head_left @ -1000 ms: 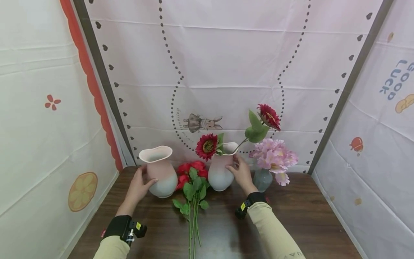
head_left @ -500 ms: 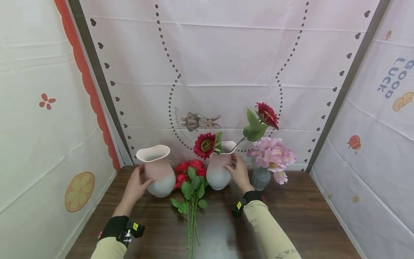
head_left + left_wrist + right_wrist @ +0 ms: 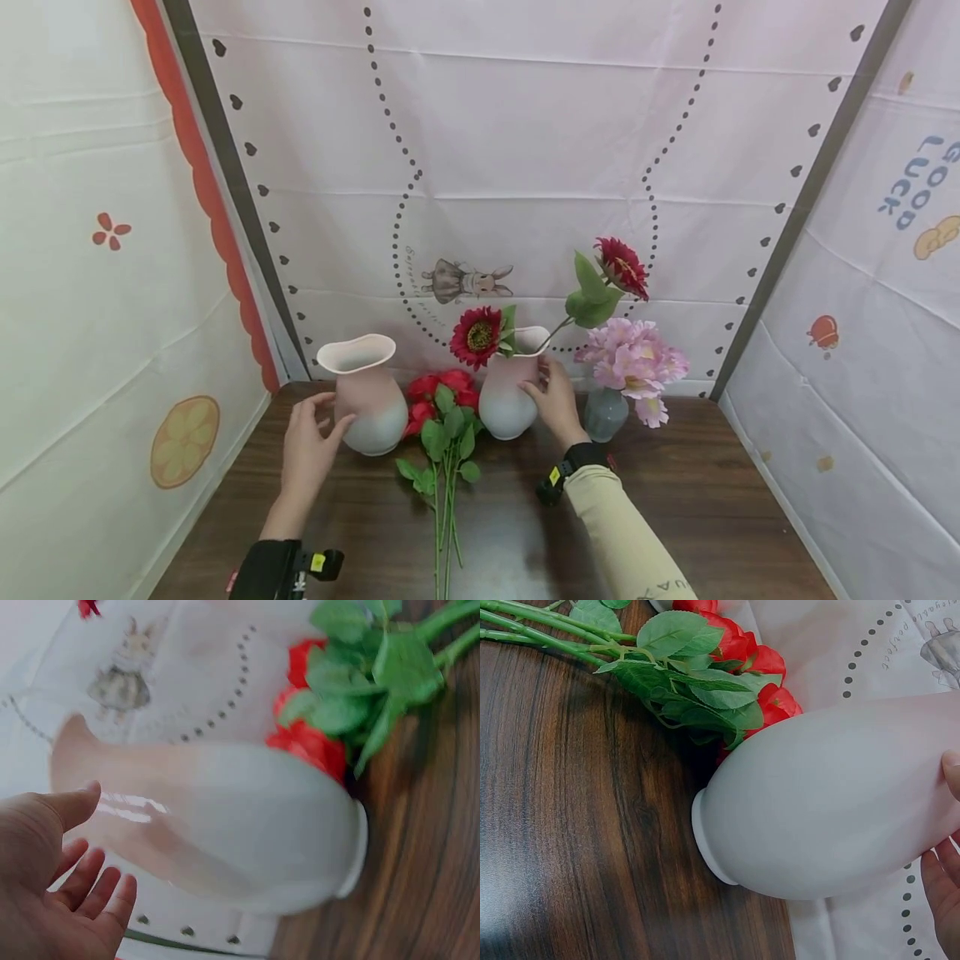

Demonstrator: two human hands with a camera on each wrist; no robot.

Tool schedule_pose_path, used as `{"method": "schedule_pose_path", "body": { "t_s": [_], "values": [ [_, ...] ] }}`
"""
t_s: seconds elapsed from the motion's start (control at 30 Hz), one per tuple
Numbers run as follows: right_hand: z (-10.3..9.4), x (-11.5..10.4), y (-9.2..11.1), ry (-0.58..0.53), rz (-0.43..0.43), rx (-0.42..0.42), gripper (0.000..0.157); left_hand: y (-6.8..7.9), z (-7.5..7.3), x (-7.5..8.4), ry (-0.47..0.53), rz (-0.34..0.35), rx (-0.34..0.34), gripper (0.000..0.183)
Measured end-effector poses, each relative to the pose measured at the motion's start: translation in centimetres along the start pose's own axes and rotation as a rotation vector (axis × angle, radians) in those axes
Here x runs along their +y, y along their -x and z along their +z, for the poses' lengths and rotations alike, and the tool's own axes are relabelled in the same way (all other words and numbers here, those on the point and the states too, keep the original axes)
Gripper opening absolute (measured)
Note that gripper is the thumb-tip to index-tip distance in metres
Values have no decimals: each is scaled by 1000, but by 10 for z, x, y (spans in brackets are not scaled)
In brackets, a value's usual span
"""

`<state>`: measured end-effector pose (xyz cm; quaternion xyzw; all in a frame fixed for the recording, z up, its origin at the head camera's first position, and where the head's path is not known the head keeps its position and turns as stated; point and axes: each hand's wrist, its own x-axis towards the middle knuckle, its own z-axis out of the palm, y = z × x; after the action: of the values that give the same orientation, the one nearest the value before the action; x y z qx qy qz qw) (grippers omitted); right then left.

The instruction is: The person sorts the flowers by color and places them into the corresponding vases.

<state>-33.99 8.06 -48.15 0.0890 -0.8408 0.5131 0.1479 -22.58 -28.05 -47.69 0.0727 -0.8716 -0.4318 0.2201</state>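
At the back left of the table stands an empty-looking pink-and-pale-blue vase (image 3: 369,408) with a wavy rim. My left hand (image 3: 310,442) is beside it, fingers loosely spread; in the left wrist view the hand (image 3: 71,877) seems apart from the vase (image 3: 247,825). A second such vase (image 3: 504,400) holds two dark red daisy-like flowers (image 3: 476,337). My right hand (image 3: 557,404) grips its side, thumb in front and fingers round the far side. Red roses (image 3: 450,400) with long green stems lie between the two vases.
Right of my right hand stands a small grey-blue vase (image 3: 605,415) with pink blossoms (image 3: 633,358). White printed cloths (image 3: 525,125) hang behind and at both sides of the dark wooden table (image 3: 510,525).
My left hand has let go of the left vase and drawn back a little toward me. The right hand keeps its grip on the other vase, which has not moved.
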Motion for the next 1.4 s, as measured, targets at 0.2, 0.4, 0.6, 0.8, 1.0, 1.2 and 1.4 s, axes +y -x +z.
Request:
{"method": "schedule_pose_path", "body": {
  "t_s": [0.2, 0.4, 0.6, 0.8, 1.0, 1.2, 1.4],
  "values": [
    [-2, 0, -3, -19, 28, -15, 58, 20, 9, 30, 73, 75, -105, 31],
    [-3, 1, -4, -19, 13, -5, 59, 33, 38, 49, 153, 37, -337, 25],
    [-2, 0, 0, -27, -9, 15, 57, 42, 79, 43, 83, -23, -456, 19],
    [1, 0, 1, -21, -10, 19, 57, 45, 108, 29, -64, -31, -485, 21],
    [0, -1, 1, -26, -4, 15, 57, 45, 125, 18, -212, -100, -522, 20],
    [0, -1, 1, -33, -15, 17, 56, 48, 140, 11, -321, -104, -523, 22],
    [0, -2, 3, -34, -23, 21, 56, 51, 148, 6, -308, -98, -503, 55]
  ]
}}
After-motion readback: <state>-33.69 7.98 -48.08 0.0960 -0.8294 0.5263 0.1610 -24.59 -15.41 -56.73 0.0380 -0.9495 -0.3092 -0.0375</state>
